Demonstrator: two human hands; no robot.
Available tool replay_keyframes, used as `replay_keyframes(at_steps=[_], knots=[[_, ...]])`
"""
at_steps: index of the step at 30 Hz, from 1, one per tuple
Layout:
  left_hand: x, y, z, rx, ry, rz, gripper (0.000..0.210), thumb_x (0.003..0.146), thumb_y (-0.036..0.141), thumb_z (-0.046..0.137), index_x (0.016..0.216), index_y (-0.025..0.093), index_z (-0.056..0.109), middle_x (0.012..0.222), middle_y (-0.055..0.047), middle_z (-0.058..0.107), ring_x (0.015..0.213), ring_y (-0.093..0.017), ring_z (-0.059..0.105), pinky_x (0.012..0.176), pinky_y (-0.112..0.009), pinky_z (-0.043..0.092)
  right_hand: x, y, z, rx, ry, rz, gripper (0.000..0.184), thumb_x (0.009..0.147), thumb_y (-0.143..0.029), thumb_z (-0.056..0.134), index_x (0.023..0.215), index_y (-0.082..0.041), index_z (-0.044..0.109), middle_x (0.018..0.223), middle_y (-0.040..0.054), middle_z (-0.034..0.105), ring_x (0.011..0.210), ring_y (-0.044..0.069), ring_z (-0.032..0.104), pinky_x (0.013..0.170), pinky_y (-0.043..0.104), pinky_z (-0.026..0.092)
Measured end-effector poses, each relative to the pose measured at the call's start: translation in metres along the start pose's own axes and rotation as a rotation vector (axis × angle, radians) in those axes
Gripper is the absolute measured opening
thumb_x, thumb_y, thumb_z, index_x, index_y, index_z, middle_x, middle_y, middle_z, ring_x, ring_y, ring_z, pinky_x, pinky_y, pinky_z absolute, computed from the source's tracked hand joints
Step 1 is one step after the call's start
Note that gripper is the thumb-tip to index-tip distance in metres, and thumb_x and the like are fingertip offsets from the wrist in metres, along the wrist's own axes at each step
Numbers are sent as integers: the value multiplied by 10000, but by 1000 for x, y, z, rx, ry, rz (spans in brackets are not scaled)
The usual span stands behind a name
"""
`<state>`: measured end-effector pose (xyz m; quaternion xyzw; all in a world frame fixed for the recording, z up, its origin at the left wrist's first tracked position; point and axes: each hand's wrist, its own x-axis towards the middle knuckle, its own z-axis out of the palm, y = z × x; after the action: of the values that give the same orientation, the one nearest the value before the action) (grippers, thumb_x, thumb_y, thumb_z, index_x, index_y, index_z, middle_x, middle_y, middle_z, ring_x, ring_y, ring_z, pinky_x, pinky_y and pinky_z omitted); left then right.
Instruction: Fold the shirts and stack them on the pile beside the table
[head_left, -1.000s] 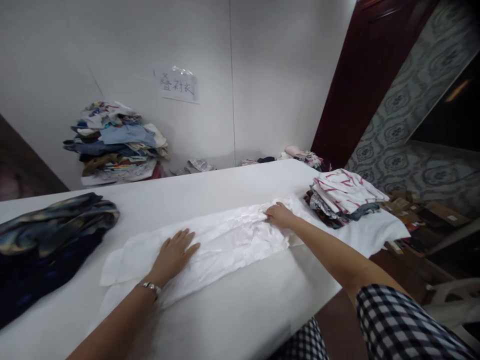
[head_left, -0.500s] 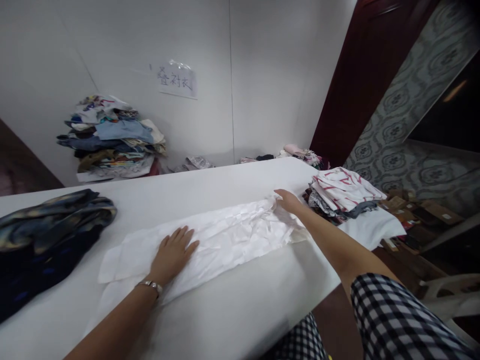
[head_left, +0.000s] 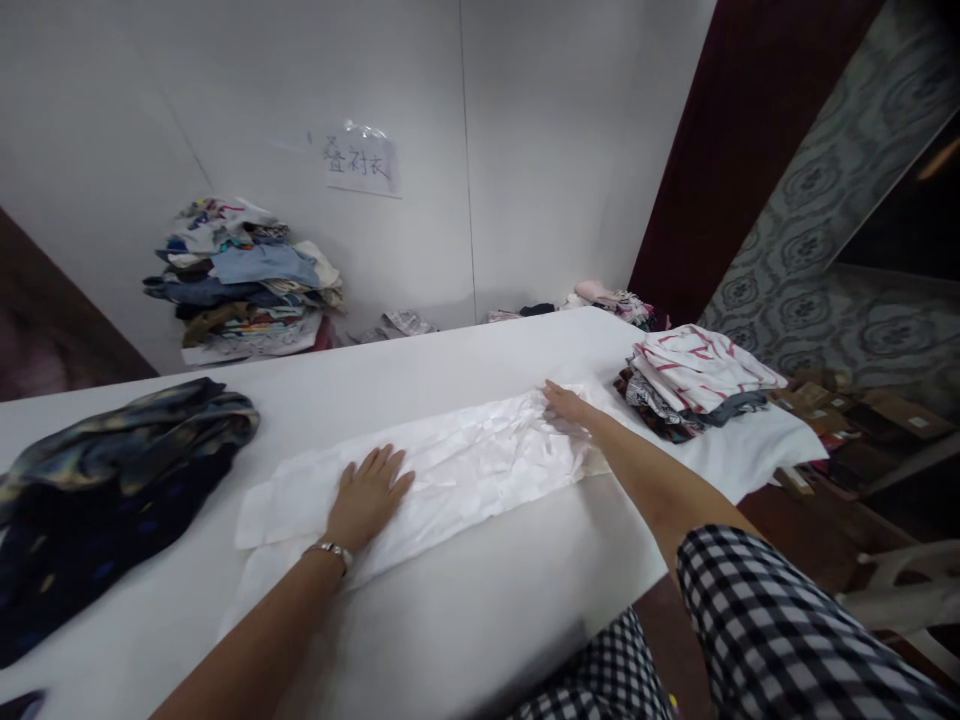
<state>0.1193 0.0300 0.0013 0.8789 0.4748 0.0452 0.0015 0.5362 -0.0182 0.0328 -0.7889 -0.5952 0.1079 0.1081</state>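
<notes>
Our right hand point(head_left: 568, 404) has shifted away from one clothes pile point(head_left: 701, 372), its grip we cannot tell; our left hand point(head_left: 368, 498), flat, hides part of one white garment point(head_left: 480, 482).

Right hand point(head_left: 568, 404) slightly farther forward

Pale wall point(head_left: 555, 150), dark red door point(head_left: 742, 120), grey patterned wallpaper point(head_left: 814, 205).

Dim light greys the wall point(head_left: 570, 150), the white cloth point(head_left: 465, 490) looks washed out, and outer edges stretch softly.
</notes>
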Motion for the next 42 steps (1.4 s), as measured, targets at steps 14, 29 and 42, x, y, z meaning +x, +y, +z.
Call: replay_keyframes(at_steps=[14,29,42], knots=[[1,0,-3,51,-4,27,580,959,453,249,1453,196,412,1552,-93,342,1438,-280,276,1135,-550,239,-174,-32,41,161,239,-248,645,959,-528,389,1535,-271,249,1575,81,277,1480,254,153,1189,532,104],[2,0,-3,46,9,52,586,956,446,250,1439,166,430,1538,-111,364,1426,-299,290,1119,-564,261,-186,29,29,78,178,66,560,960,-510,393,1438,-221,438,1567,118,292,1471,283,184,1158,544,172],[3,0,-3,27,4,33,602,944,463,244,1442,178,428,1540,-111,363,1428,-293,290,1122,-553,255,-182,0,44,4,48,-123,594,970,-494,370,1474,-180,387,1577,120,263,1476,277,162,1179,510,147]])
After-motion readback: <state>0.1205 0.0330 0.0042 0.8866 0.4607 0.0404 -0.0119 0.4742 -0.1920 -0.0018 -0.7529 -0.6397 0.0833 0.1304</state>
